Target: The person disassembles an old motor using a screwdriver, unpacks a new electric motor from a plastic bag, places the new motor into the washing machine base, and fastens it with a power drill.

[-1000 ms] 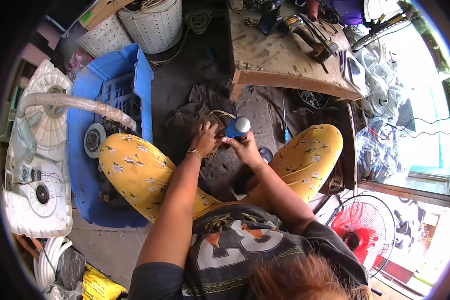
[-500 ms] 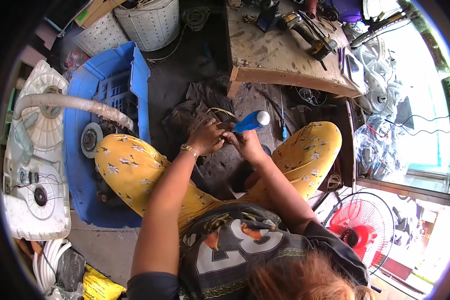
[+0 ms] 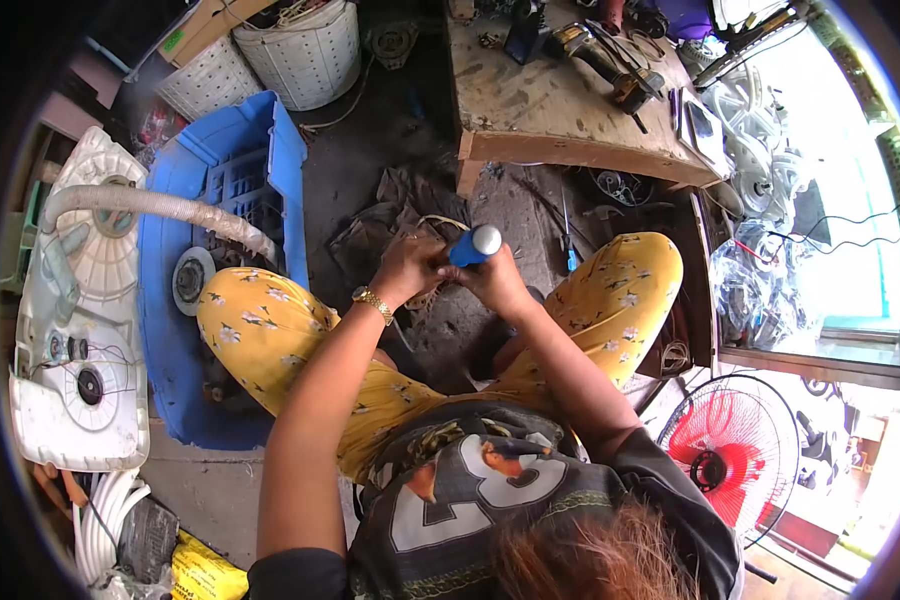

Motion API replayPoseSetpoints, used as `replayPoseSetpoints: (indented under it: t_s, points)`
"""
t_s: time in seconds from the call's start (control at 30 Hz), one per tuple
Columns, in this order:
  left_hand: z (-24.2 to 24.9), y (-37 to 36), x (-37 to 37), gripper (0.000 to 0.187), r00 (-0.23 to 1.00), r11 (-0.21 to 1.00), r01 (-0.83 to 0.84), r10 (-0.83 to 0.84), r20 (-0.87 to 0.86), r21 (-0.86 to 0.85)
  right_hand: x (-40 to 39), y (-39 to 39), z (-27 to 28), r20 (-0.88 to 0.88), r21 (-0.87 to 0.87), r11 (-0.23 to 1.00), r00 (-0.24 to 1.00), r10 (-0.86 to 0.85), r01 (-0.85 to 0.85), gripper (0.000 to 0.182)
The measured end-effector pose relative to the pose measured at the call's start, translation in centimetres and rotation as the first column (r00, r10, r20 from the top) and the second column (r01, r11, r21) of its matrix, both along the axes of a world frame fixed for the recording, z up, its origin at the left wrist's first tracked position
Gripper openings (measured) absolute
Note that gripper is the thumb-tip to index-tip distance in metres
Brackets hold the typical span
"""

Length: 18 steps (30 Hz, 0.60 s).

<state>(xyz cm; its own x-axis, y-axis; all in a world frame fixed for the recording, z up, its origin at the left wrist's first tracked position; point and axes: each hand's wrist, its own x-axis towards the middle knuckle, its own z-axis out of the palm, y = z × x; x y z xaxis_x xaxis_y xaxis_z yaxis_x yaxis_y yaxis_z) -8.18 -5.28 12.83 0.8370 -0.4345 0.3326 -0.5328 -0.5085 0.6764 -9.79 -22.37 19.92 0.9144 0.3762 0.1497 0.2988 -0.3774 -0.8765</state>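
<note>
My right hand (image 3: 496, 284) is wrapped round a blue-handled tool (image 3: 464, 251) with a pale round end that points up toward me. The tool's lower end is hidden, so its exact kind does not show. My left hand (image 3: 408, 268), below a gold-coloured watch (image 3: 374, 305), is closed close against the right, near the tool's lower part. What its curled fingers hold is hidden. Both hands are between my knees, over the floor. Just beyond them lies a dark crumpled cloth (image 3: 406, 190).
A blue crate (image 3: 290, 180) with machine parts stands on the left, beside a white plastic panel (image 3: 100, 250) with a ribbed hose (image 3: 170, 205). Ahead right, a wooden table (image 3: 530, 110) bears a power tool (image 3: 610, 70). A blue-handled screwdriver (image 3: 570, 252) lies near my right knee; a red fan (image 3: 725, 455) stands behind right.
The blue-handled tool has moved slightly left and tipped more upright, its pale end facing me more. Both hands have shifted a little and stay together. The view has shifted slightly.
</note>
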Motion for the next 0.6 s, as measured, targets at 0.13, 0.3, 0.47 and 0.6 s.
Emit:
replayPoseSetpoints:
  t_s: [0.13, 0.3, 0.47, 0.6]
  points:
    - [-0.3, -0.1, -0.2, 0.018, 1.000, 1.000, 0.015, -0.015, 0.016, -0.003, -0.3, 0.2, -1.0, -0.033, 0.134, 0.991, 0.999, -0.007, 0.012, 0.014]
    - [-0.8, 0.7, -0.1, 0.025, 0.997, 0.999, 0.036, -0.036, -0.061, -0.004, -0.3, 0.2, -1.2, 0.075, 0.162, 0.987, 0.997, -0.033, 0.020, 0.009]
    - [-2.5, 0.3, 0.6, 0.032, 0.999, 0.956, -0.034, 0.029, 0.020, 0.290, -0.9, 0.5, -0.6, -0.037, 0.118, 0.989, 0.996, -0.080, 0.084, 0.011]
    - [-7.7, 0.0, 0.2, 0.034, 0.996, 0.905, -0.053, 0.075, -0.037, 0.423, -0.6, 0.0, -0.9, 0.213, -0.035, 0.999, 0.977, -0.015, 0.023, 0.010]
